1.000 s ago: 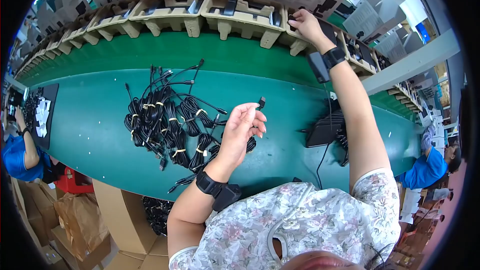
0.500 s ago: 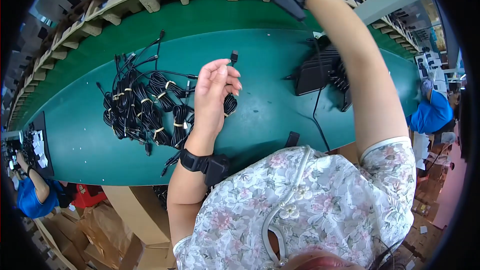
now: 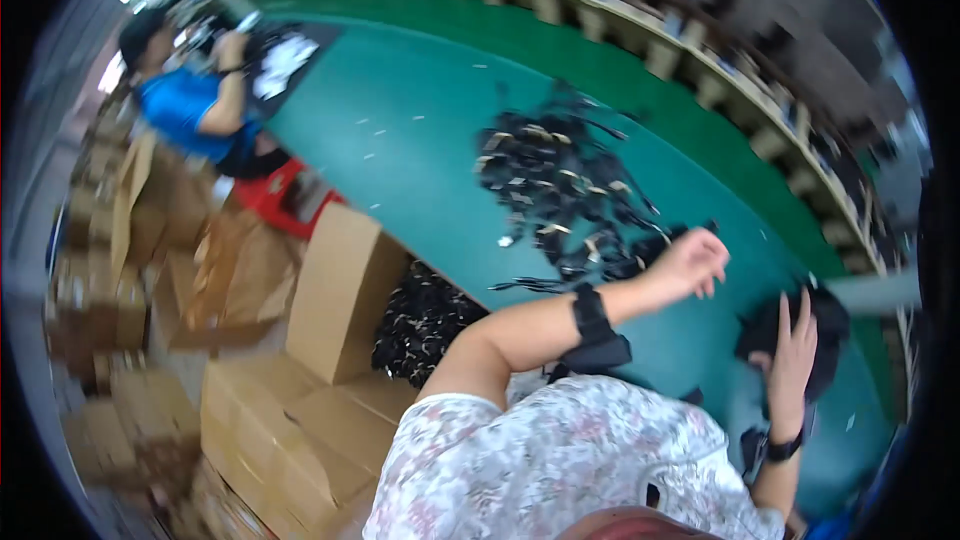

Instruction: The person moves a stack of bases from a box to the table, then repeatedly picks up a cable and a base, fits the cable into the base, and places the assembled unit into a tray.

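A cardboard box [image 3: 335, 290], lower left of centre, holds a dark heap of cables [image 3: 425, 325]; tan trays [image 3: 662, 58] with blurred contents curve along the upper right. The hands are well apart: the left hand [image 3: 692, 265], right of centre, half-curled, its grip too blurred to tell; the right hand [image 3: 793, 352], lower right, fingers spread over black items [image 3: 830, 330]. Black, pale-tied cable bundles [image 3: 560, 180] lie mid-frame on the teal tabletop [image 3: 420, 170].

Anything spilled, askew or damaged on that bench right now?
Only slightly: a few small white flecks, scraps or marks, dot the green worktop left of the heaped, bundled black cables and look stray there. Nothing appears plainly spilled or damaged, though blur hides fine detail.
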{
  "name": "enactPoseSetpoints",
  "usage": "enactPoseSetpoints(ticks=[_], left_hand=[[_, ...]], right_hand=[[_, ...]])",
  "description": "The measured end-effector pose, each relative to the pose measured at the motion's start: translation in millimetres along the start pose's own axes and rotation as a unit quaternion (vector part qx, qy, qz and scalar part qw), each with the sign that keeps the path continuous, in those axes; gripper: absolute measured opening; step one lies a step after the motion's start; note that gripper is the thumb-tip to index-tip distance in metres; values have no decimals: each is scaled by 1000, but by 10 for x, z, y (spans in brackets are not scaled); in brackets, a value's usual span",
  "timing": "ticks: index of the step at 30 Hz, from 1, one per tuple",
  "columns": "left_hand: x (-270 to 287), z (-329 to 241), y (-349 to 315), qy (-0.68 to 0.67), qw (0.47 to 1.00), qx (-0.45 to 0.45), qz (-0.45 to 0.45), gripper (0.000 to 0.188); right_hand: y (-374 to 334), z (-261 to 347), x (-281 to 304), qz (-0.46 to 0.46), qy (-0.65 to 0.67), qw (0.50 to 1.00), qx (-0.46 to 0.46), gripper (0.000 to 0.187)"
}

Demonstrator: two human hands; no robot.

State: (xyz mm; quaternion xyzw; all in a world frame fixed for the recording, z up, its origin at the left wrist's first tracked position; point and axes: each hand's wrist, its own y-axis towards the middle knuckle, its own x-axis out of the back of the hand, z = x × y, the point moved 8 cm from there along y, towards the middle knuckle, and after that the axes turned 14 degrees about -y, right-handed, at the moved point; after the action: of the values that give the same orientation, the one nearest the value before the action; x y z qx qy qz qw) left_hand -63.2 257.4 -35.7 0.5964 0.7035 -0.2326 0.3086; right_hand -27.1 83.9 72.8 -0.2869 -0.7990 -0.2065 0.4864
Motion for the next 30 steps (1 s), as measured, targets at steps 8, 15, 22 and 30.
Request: enactPoseSetpoints(ticks=[8, 15, 22, 30], left_hand=[[-53, -8, 21, 55, 996, -66, 16, 21], [-170, -343, -104, 242, 939, -245, -20, 27], [27, -137, 12, 290, 946, -142, 13, 35], [-170, -781, -223, 360, 874, -309, -104, 56]], right_hand=[[20, 72, -178, -63, 74, 995, 36, 67], [384, 151, -438, 54, 452, 889, -48, 41], [688, 577, 229, -119, 347, 922, 123, 25], [1018, 288, 168, -11, 571, 821, 30, 18]])
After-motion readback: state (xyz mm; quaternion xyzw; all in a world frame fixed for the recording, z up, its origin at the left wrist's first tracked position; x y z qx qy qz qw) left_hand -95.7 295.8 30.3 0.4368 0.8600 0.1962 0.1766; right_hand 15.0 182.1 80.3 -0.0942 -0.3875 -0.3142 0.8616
